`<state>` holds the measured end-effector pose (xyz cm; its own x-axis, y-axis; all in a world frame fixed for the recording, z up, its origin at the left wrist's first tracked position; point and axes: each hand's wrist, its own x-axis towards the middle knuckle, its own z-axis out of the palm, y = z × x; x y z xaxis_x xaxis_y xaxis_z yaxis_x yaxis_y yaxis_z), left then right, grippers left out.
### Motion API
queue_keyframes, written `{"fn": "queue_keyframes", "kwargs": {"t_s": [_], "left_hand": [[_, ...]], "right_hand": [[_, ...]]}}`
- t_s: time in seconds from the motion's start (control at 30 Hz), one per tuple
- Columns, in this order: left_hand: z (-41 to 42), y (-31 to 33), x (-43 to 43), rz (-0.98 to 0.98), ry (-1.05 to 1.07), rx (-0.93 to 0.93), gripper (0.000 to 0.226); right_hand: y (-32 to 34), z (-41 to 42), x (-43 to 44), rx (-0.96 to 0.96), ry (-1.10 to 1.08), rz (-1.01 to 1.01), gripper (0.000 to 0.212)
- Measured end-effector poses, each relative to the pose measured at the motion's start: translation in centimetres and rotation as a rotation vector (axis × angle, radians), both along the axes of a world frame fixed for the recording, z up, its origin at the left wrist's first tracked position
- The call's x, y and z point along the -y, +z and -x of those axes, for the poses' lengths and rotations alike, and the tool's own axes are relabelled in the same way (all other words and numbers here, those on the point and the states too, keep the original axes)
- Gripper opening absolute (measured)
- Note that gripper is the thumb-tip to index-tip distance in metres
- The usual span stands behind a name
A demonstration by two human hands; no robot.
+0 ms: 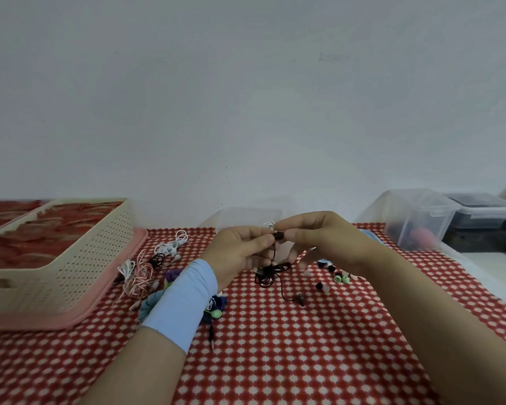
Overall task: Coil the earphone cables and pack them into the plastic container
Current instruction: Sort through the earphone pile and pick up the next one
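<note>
Item: dark red earphone cable [270, 274], uncoiled. Upper end held above table [304, 361]; rest hangs in loose tangle onto checked cloth, one earbud trailing on near side.
Left hand [240, 249]: fingers curled, thumb and forefinger pinching cable top.
Right hand [319, 241]: pinching same end, at earbud.
Clear plastic container [246, 217]: far centre, behind hands; contents unclear.
Earphone pile [140, 276]: left, beside beige basket [70, 258].
Loose ear tips [341, 277]: right.
Step, judged: coiling barely begun. Next: anchor end in one hand, wind slack in even loops, free tangle first.
</note>
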<state>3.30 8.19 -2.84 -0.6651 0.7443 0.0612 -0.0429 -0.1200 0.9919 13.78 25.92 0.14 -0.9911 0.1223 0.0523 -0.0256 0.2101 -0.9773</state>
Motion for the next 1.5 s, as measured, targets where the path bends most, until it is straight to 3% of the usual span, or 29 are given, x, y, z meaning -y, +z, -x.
{"fn": "queue_keyframes", "kwargs": {"t_s": [0.27,0.5,0.77,0.9,1.13,1.33,1.5], "left_hand": [[-0.6,0.5,0.3,0.041,-0.093,-0.044,0.011],[-0.7,0.5,0.5,0.030,-0.173,0.014,0.016],[-0.4,0.2,0.7,0.058,-0.158,0.015,0.010],[-0.2,0.5,0.6,0.028,-0.131,0.032,0.023],[-0.2,0.4,0.3,0.076,-0.021,-0.073,0.013],[-0.4,0.6,0.1,0.111,0.038,-0.133,0.013],[-0.3,1.2,0.4,0.289,0.041,-0.267,0.014]], "right_hand": [[-0.2,-0.1,0.3,0.100,0.062,0.079,0.026],[-0.1,-0.4,0.0,0.103,0.141,0.090,0.018],[-0.3,-0.2,0.2,0.105,0.111,0.019,0.019],[0.5,-0.5,0.0,0.061,0.101,-0.001,0.027],[0.3,-0.1,0.5,0.000,-0.032,-0.135,0.010],[0.2,0.0,0.3,0.006,-0.044,-0.179,0.014],[0.4,0.0,0.0,0.071,-0.052,-0.302,0.023]]}}
